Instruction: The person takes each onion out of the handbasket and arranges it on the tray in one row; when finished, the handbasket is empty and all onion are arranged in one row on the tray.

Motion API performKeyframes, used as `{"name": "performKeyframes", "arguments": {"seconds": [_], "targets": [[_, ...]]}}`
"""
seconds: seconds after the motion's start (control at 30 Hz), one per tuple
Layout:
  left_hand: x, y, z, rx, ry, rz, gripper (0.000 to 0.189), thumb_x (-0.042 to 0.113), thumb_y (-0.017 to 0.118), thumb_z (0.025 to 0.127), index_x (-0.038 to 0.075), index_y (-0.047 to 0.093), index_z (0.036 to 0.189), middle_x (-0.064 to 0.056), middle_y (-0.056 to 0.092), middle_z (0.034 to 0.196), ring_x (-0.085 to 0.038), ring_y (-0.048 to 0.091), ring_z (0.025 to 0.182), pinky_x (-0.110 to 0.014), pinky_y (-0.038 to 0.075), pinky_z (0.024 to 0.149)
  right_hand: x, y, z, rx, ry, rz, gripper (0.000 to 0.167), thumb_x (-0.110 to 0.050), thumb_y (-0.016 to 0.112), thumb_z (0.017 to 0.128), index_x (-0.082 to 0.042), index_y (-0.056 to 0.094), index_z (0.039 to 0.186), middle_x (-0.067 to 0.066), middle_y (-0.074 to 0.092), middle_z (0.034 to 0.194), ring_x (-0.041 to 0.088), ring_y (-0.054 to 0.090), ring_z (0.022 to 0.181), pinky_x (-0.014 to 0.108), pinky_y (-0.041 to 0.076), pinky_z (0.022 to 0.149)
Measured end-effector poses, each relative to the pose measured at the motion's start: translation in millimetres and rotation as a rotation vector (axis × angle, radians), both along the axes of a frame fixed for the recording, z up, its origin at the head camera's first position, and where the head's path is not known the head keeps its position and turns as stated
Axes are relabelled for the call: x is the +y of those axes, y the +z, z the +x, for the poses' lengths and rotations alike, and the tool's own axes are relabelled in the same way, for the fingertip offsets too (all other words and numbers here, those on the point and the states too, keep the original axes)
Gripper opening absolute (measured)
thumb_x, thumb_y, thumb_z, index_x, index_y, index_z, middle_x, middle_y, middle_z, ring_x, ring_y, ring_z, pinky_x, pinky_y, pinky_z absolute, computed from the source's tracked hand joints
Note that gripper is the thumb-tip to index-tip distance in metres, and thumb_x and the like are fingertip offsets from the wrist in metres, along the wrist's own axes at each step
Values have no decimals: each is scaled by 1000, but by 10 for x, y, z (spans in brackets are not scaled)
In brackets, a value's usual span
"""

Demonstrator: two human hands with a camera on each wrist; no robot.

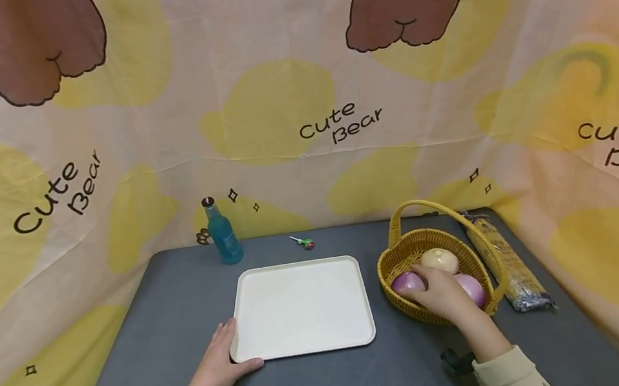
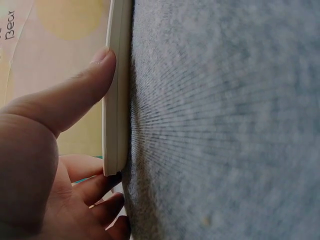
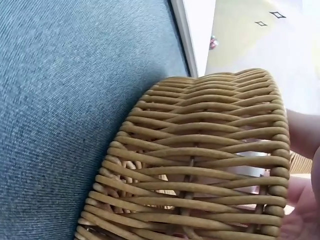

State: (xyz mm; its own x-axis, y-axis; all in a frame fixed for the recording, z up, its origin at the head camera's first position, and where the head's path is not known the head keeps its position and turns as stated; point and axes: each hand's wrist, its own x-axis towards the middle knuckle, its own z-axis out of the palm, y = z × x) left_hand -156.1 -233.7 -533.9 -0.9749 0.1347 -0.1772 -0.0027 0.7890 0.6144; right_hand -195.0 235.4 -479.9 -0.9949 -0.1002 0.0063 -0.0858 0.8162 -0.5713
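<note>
A white rectangular tray [image 1: 302,308] lies on the grey table. My left hand [image 1: 217,365] rests at its near left corner, thumb along the front rim and fingers at the left side. In the left wrist view the thumb [image 2: 85,87] touches the tray's edge [image 2: 116,100]. To the right stands a yellow wicker basket [image 1: 387,279] with a raised handle. Inside it, my right hand [image 1: 440,293] holds a purple onion [image 1: 406,282] between thumb and fingers. Another purple onion [image 1: 472,290] and a pale onion [image 1: 440,259] sit beside the hand. Basket weave [image 3: 200,150] largely hides it in the right wrist view.
A blue bottle [image 1: 224,235] stands at the back left of the table. Behind the tray lies a small wrapped lollipop [image 1: 304,243]. A long, clear-and-yellow package [image 1: 509,264] lies right of the basket. A printed curtain [image 1: 270,113] hangs behind the table.
</note>
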Motion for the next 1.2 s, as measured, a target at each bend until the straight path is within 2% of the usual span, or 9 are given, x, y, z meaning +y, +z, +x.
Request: {"name": "performKeyframes", "arguments": {"seconds": [0.2, 0.33, 0.57, 0.8, 0.9, 1.03, 1.1, 1.2], "targets": [[-7, -6, 8, -7, 7, -5, 119, 56, 82, 78, -6, 19, 158, -28, 22, 164, -50, 11, 152, -67, 19, 119, 8, 14, -2, 13, 63, 2, 67, -35, 72, 92, 6, 53, 142, 28, 59, 137, 47, 58, 125, 62, 45, 105], [-12, -3, 14, -9, 7, -3, 119, 56, 82, 78, -6, 19, 158, -28, 22, 164, -50, 11, 152, -67, 20, 119, 32, 44, 14, -9, 82, -10, 67, -35, 71, 92, 7, 52, 142, 29, 59, 137, 46, 58, 124, 62, 45, 104], [-5, 5, 12, -17, 11, 2, 120, 56, 82, 77, -6, 19, 158, -28, 22, 164, -50, 11, 152, -68, 20, 118, 61, 144, 69, -62, -40, -13, 81, -48, 71, 90, 0, 44, 149, 32, 53, 142, 50, 52, 128, 65, 44, 103], [-12, -11, -4, -16, 12, -2, 120, 57, 81, 77, -5, 18, 158, -27, 21, 164, -49, 11, 153, -68, 20, 118, 35, 278, 120, -14, -134, -90, 86, -51, 76, 86, -1, 44, 148, 33, 49, 140, 49, 53, 126, 65, 47, 100], [-15, -18, -7, -18, 10, -7, 121, 58, 81, 78, -5, 17, 159, -27, 21, 164, -49, 10, 153, -67, 20, 118, 23, 317, 133, 14, -146, -121, 88, -52, 76, 86, 0, 42, 148, 29, 49, 142, 46, 53, 127, 62, 48, 102], [-14, -17, -5, -20, 11, -3, 121, 58, 81, 77, -5, 18, 159, -27, 21, 164, -49, 10, 153, -68, 20, 118, -18, 359, 148, 54, -139, -157, 90, -55, 75, 86, -1, 42, 150, 27, 49, 142, 42, 61, 120, 55, 54, 97], [-12, -21, -3, -19, 10, -2, 121, 58, 81, 77, -5, 18, 159, -27, 21, 164, -49, 10, 153, -68, 20, 118, -49, 379, 157, 68, -127, -184, 89, -54, 76, 86, -1, 42, 150, 27, 50, 140, 43, 64, 117, 53, 56, 95], [-10, -26, 3, -19, 9, 4, 121, 57, 81, 78, -5, 17, 159, -28, 20, 164, -49, 10, 153, -67, 20, 119, -100, 402, 158, 66, -98, -228, 90, -53, 76, 86, -2, 41, 151, 27, 50, 141, 46, 62, 120, 53, 55, 97]]}}
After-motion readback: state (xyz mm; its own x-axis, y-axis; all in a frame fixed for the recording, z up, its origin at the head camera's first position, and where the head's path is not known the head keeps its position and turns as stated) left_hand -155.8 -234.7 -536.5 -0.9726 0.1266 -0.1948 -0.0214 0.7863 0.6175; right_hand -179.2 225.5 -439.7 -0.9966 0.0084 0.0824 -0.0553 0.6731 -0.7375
